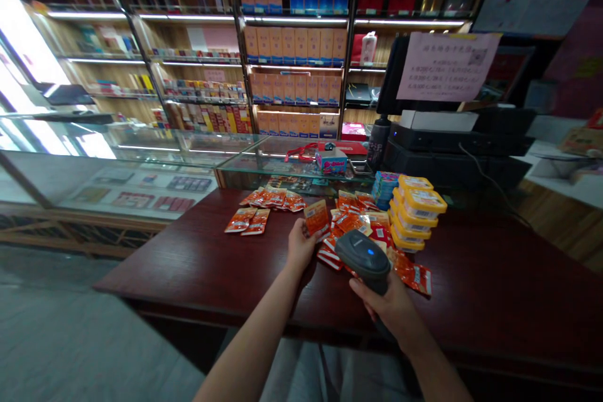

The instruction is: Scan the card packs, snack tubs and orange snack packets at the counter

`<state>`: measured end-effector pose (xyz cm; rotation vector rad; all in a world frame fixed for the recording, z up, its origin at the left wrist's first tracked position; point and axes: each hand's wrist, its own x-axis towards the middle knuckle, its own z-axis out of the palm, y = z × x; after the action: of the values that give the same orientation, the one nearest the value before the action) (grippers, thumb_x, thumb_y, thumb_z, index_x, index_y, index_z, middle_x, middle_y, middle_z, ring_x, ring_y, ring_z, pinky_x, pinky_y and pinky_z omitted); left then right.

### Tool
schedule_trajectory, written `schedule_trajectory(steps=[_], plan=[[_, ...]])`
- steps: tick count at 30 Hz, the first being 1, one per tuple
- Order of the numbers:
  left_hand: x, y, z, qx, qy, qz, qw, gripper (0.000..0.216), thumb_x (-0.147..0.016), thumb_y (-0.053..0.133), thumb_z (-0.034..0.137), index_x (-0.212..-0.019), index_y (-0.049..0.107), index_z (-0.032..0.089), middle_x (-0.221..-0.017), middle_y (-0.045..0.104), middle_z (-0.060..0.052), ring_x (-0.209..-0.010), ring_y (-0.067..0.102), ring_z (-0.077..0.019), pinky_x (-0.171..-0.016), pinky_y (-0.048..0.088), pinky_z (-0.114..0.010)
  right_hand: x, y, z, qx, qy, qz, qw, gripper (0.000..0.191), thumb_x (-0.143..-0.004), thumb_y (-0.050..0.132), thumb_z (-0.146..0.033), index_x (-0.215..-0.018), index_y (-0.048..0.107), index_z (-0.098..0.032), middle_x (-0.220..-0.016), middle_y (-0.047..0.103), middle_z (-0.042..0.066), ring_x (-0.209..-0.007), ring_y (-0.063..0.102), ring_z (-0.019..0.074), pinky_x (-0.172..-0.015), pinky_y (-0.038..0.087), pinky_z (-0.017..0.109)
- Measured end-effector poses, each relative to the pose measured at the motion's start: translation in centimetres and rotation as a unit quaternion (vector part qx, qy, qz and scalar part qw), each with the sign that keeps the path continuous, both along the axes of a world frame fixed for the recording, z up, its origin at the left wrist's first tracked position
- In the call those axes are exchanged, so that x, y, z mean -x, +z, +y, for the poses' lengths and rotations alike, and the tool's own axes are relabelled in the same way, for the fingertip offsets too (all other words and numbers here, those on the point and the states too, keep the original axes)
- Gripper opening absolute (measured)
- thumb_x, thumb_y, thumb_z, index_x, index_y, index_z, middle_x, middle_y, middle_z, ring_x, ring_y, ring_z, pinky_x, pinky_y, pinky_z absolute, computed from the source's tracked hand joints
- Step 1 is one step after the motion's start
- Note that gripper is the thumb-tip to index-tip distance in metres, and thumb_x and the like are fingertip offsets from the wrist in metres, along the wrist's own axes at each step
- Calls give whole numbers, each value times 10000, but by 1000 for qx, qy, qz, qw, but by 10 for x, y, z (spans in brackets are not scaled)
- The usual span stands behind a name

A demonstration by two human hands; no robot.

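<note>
My left hand point(301, 246) grips an orange snack packet point(317, 218), lifted a little off the dark wooden counter point(198, 270). In my right hand point(384, 298) is a dark barcode scanner point(360, 254) with a blue light glowing on top; its head points toward the packet. Behind and beneath the scanner lies a loose pile of orange packets point(351, 223), partly hidden by it. To the left of my left hand, two packets point(248, 221) lie side by side, and a row of overlapping packets point(273, 197) rests farther back.
Yellow-lidded tubs point(417, 213) stand stacked to the right, beside a pile of blue packs point(387, 187). A colourful box point(331, 160) sits on the glass display case point(254, 154). At the back right stands a monitor with a pink paper sign point(447, 68). Stocked shelves line the wall.
</note>
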<state>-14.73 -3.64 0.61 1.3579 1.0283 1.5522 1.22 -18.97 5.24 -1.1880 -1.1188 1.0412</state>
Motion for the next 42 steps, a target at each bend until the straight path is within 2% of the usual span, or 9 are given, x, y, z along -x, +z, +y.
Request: schedule_trajectory(steps=[5,8,11,17,21,28,33,37,42], plan=[[3,-4,2,-22,8,42,999,330,-648,728,281,-900,546,171,-967,702,-76,-897,679,-224,-819,531,-368,0,0,-4,25,-7,-24,999,489,-629,753,-539,-924,615,-174,-359,419,-91,-308,324,75,-311,253,196],[1,-4,1,-19,1,22,1000,333,-653,724,285,-908,542,172,-961,706,-75,-889,681,-222,-813,533,-365,-1,1,-6,27,-6,-43,999,535,-651,737,-519,-1031,608,-165,-354,412,-100,-309,318,77,-312,259,196],[0,-4,-1,-8,8,11,1000,330,-651,727,287,-895,536,173,-951,706,-74,-874,682,-212,-804,534,-357,0,3,-6,25,-13,-49,998,505,-651,734,-519,-987,627,-159,-355,420,-90,-310,328,78,-314,261,201],[2,-3,-2,-13,30,61,998,287,-665,689,237,-911,555,175,-957,704,-64,-862,674,-206,-786,530,-348,3,5,-6,18,-6,-48,999,445,-661,714,-534,-887,613,-165,-345,399,-101,-309,316,66,-326,247,192],[3,-4,-1,-12,20,53,998,315,-656,706,247,-921,551,174,-959,704,-66,-858,671,-203,-790,527,-350,5,6,-2,14,-3,-41,999,399,-654,727,-528,-793,586,-181,-358,423,-91,-310,331,65,-324,247,192],[1,-3,-2,-18,4,18,1000,348,-649,739,287,-910,546,163,-940,698,-68,-843,667,-193,-792,516,-340,12,18,12,27,13,-60,998,454,-648,729,-508,-913,595,-164,-371,438,-95,-320,359,82,-317,280,195],[1,0,-5,-25,4,14,1000,300,-662,718,246,-897,550,165,-931,694,-61,-833,663,-182,-774,513,-318,14,21,18,16,29,-90,995,380,-692,693,-473,-897,591,-170,-379,438,-94,-325,384,88,-321,290,197],[0,4,-9,-25,4,-8,1000,265,-633,702,178,-832,526,171,-838,684,-26,-783,659,-165,-735,510,-284,16,19,25,10,31,-102,994,340,-695,696,-450,-864,579,-180,-388,444,-94,-326,399,90,-326,297,200],[0,7,-12,-22,33,-5,999,235,-659,674,172,-813,497,180,-823,671,-18,-775,658,-160,-716,508,-271,14,18,30,11,33,-83,996,386,-672,716,-485,-853,560,-181,-406,466,-88,-327,405,89,-328,308,203]])
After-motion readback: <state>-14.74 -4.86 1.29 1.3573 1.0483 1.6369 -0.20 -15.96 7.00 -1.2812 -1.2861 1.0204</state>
